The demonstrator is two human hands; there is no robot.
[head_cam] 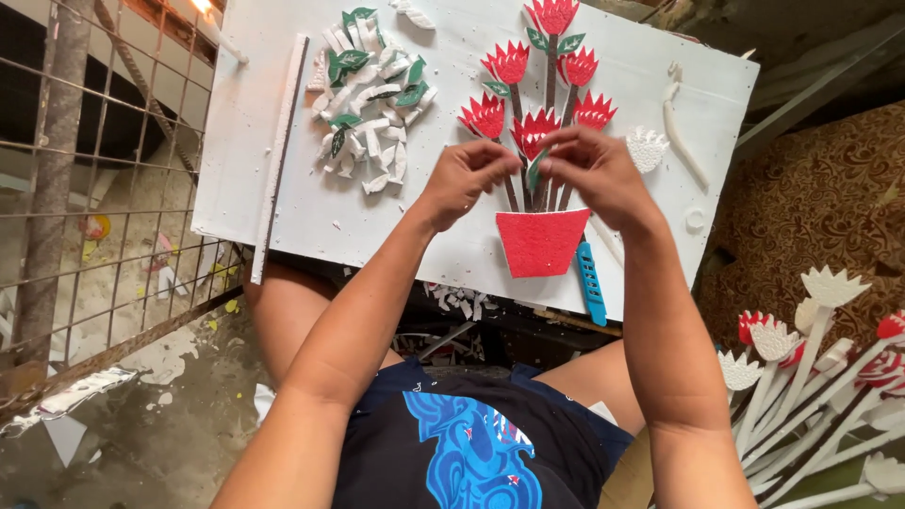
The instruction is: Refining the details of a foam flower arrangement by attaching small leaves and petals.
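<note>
- Both hands are meeting over the stems: the left hand [468,179] and right hand [594,170] are pinching a small green leaf [534,172] between their fingertips, just above the red pot [540,241].
- Already lying on the white board [283,188]: the pot, brown stems, six red flowers [509,62] and a few leaves.
- A pile of white and green cut pieces [370,104] is sitting unused, so more leaves seem left to add.
- A blue knife [591,283] is lying beside the pot.
</note>
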